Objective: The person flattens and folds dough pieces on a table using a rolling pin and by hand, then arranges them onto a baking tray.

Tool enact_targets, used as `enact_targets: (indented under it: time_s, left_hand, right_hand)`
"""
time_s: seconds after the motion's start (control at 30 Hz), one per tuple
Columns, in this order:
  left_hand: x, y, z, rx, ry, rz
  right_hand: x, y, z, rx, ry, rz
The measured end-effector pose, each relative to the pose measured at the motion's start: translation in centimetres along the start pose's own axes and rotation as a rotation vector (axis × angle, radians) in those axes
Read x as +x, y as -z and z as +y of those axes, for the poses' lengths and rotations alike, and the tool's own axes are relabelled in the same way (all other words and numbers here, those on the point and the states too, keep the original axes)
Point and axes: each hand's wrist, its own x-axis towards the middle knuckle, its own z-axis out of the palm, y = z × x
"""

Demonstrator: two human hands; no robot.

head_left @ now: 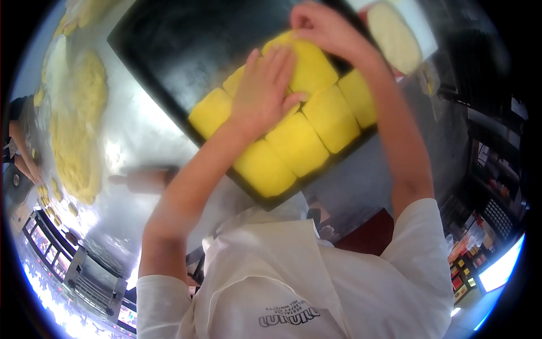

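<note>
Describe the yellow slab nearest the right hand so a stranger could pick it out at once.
Find the black tray at top centre. Its yellow slabs lie in two rows; take the upper one, partly covered by the left hand. Unlike its neighbours, this slab has the right hand at its far end.

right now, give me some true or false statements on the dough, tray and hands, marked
1. Yellow dough pieces lie in a black tray. True.
2. The dough pieces fill the whole tray. False: part of the tray is bare.
3. The left hand is spread over the dough pieces. True.
4. The right hand is by the far dough pieces. True.
5. The rolling pin is in the left hand. False: the rolling pin lies on the table.
</note>
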Motion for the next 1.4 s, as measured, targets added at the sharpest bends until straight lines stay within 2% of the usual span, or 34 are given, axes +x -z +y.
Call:
enact_targets:
  time_s: [0.13,0.23,0.33,0.43,0.57,0.67,0.77,0.9,1.0,1.1,1.2,1.3,1.4]
  left_hand:
    - [-0.3,0.0,-0.1,-0.010,0.005,-0.003]
    - [-0.3,0.0,0.0,-0.014,0.006,-0.003]
    - [-0.2,0.0,0.0,-0.009,0.012,-0.006]
    - [0.3,0.3,0.4,-0.011,0.032,-0.030]
    - [0.8,0.6,0.5,-0.018,0.020,-0.037]
    - [1.0,-0.1,0.4,-0.037,-0.004,-0.003]
    - [1.1,-0.3,0.8,-0.031,0.010,-0.005]
    - [1.5,0.2,1.0,-0.047,0.023,-0.056]
    - [1.0,0.0,0.7,-0.020,-0.024,0.015]
    - [0.8,-0.4,1.1,-0.034,-0.016,0.007]
    - [0.8,-0.2,1.0,-0.008,-0.035,0.002]
    - [0.8,0.0,0.9,-0.040,-0.049,0.015]
    - [0.8,0.5,0.6,-0.119,-0.037,0.029]
  right_hand:
    - [-0.1,-0.5,-0.8,0.023,-0.014,0.045]
    - [-0.2,-1.4,-1.0,0.168,-0.210,0.115]
    - [-0.5,-2.2,-0.3,0.135,-0.145,0.178]
    - [-0.6,-1.3,-0.4,0.223,-0.165,0.145]
    - [-1.2,-0.9,-0.1,0.245,-0.296,0.295]
    - [-2.9,-1.2,2.6,0.323,-0.380,0.210]
    - [-4.2,-1.6,1.7,0.301,-0.422,0.273]
    - [-4.4,-2.1,1.1,0.209,-0.300,0.346]
    - [-4.5,-2.4,0.7,0.239,-0.396,0.366]
    - [-4.5,-2.4,1.3,0.208,-0.333,0.334]
    - [-4.0,-2.9,1.7,0.140,-0.404,0.459]
    - [-3.9,-3.7,1.7,0.144,-0.272,0.366]
    - [-4.7,-1.1,0.9,0.072,-0.263,0.464]
